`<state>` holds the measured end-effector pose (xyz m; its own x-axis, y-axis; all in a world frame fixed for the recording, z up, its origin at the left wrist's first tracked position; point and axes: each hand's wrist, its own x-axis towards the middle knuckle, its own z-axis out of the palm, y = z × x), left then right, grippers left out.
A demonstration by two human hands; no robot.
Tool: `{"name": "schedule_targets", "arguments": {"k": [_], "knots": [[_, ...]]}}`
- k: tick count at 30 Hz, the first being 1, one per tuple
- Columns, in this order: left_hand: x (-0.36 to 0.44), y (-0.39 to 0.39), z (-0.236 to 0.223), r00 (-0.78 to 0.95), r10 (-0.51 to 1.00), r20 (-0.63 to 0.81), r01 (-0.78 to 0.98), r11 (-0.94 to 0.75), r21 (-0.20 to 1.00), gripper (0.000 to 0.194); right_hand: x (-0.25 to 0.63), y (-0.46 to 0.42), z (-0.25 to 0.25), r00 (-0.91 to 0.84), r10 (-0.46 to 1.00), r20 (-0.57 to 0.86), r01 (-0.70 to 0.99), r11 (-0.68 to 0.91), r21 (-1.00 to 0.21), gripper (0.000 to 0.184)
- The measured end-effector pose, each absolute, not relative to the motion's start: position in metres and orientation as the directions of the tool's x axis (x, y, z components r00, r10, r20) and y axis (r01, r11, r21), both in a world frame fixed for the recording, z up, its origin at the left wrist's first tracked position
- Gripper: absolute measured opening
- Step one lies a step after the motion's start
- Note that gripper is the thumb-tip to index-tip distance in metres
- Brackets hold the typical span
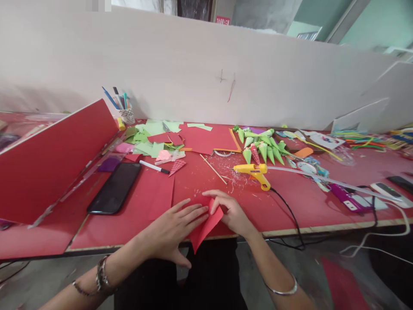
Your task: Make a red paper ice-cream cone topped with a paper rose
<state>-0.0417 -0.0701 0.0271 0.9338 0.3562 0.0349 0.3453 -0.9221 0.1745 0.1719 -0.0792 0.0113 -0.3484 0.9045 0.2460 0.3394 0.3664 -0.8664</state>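
A folded piece of red paper lies at the table's front edge, one pointed corner hanging past it. My left hand rests flat on the paper's left side, fingers stretched out and thumb spread over the edge. With bent fingers, my right hand grips the paper's upper right corner. Left of my hands lies a flat red sheet. Beyond it are a small patterned red paper cone and a white marker with a black cap.
A yellow glue gun lies to the right, its black cord running over the front edge. Green paper cones are piled behind it. A black phone and a standing red board are on the left. Green paper scraps lie further back.
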Motion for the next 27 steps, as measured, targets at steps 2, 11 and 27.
{"name": "schedule_targets", "arguments": {"k": [2, 11, 27], "knots": [[-0.037, -0.074, 0.023, 0.923, 0.382, 0.052, 0.373, -0.919, 0.130, 0.065, 0.174, -0.079, 0.008, -0.361, 0.901, 0.241, 0.359, 0.373, -0.855, 0.012], [-0.019, -0.082, 0.015, 0.902, 0.429, 0.052, 0.430, -0.903, -0.005, 0.033, 0.194, -0.105, 0.015, -0.515, 0.831, 0.211, 0.731, 0.554, -0.399, 0.034], [-0.026, -0.086, -0.001, 0.542, 0.827, 0.149, 0.779, -0.561, 0.280, 0.028, 0.177, -0.098, 0.000, -0.228, 0.955, 0.188, 0.773, 0.295, -0.562, 0.023]]}}
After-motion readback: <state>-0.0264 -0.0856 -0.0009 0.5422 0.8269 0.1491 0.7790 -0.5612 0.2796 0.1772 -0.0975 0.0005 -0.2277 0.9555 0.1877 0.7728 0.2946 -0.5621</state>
